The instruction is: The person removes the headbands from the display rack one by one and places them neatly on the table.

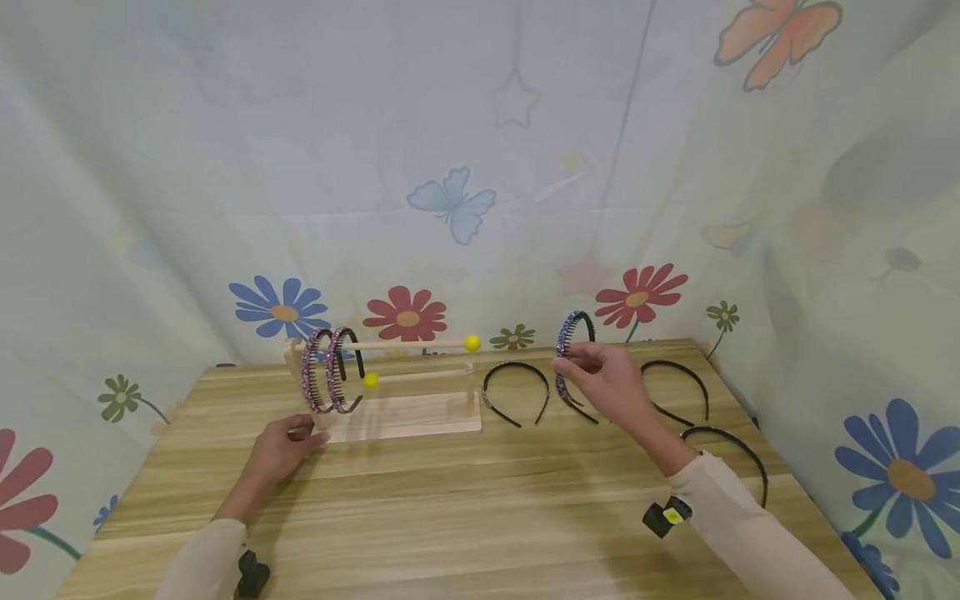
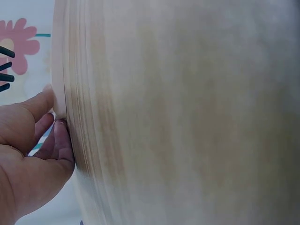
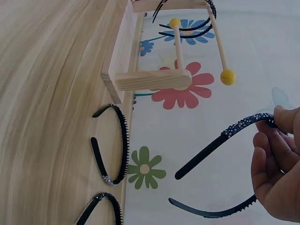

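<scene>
My right hand (image 1: 607,383) pinches a black toothed headband (image 1: 562,350) covered with blue rhinestones, raised upright over the back right of the table. In the right wrist view the thumb and fingers grip its sparkling band (image 3: 248,123), and both of its ends point away from the hand. At the left, my left hand (image 1: 279,450) grips the front left corner of a wooden display rack (image 1: 405,421). Up close, thumb and fingertips pinch the edge of the rack's base (image 2: 60,61). Two pink-rhinestone headbands (image 1: 333,375) hang on the rack's upper bar, near its left end.
Beside the rack lies a black headband (image 1: 516,364) with a silvery patch. Farther right are two more, a back headband (image 1: 678,367) and a front headband (image 1: 738,442). Yellow balls cap the rack's upper bar (image 1: 472,342) and lower bar (image 1: 371,380). A flowered curtain hangs behind the table.
</scene>
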The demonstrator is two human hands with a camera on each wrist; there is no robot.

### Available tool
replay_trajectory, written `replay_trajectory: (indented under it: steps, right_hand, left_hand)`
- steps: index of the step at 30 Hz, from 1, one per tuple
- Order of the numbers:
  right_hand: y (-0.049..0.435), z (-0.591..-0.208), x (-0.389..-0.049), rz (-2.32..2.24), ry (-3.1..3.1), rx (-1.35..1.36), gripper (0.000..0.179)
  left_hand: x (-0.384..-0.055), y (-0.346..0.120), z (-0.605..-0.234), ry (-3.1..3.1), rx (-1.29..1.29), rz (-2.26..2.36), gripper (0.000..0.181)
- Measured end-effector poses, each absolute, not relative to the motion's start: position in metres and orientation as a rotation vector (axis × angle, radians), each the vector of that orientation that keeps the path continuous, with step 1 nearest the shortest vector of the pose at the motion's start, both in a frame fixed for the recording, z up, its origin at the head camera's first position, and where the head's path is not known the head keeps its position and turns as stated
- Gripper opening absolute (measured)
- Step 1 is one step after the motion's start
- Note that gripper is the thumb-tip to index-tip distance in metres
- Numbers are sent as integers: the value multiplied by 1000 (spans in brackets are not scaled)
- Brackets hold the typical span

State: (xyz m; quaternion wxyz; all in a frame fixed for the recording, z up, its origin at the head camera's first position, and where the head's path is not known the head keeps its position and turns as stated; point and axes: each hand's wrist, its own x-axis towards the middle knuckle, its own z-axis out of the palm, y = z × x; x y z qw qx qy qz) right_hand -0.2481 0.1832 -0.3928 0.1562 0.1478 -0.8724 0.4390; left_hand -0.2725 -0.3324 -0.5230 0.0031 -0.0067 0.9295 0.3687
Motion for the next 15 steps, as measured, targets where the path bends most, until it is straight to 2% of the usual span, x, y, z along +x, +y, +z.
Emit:
replay_trajectory:
  steps: [10, 15]
  right_hand:
    - [198, -403, -241, 1209, -2508, 376, 35]
    - [206, -410, -236, 1238, -2557, 320, 42]
  left_hand:
    - [-271, -331, -522, 2917, -11, 1146, 58]
    - [-271, -332, -520, 2907, 0, 1149, 58]
